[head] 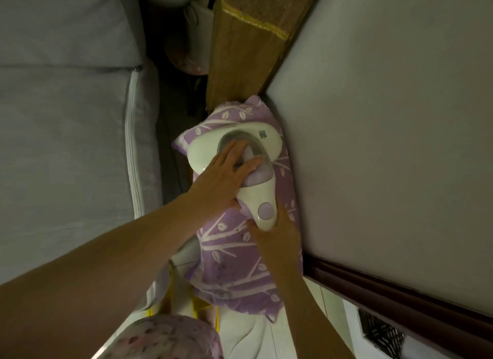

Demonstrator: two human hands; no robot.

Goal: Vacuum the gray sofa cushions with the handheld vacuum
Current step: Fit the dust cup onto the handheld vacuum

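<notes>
Starting at the left, the gray sofa cushions (66, 123) fill that side, a white zipper seam (132, 150) running down their edge. The handheld vacuum (257, 197) is not on them. It lies on a purple cloth (234, 265) printed with white branches, in the gap between the sofa and the pale wall (386, 113). Its long axis runs from the near handle end up and slightly left to the broad white head, which points away from the person toward a brown woven mat (240, 43) standing in the corner. The left hand (224, 177) lies across the middle of the vacuum, fingers fairly straight and spread over the clear dust cup (249, 138) — resting, not clenched. What is in the cup cannot be made out. The right hand (274, 238) grasps the rear tip of the handle beside its lilac round button (266, 210), thumb up along the right edge and fingers tucked beneath. Further right, below the dark baseboard (373, 286), a corner of a dark slatted basket (381, 330) shows — its contents cannot be told.
</notes>
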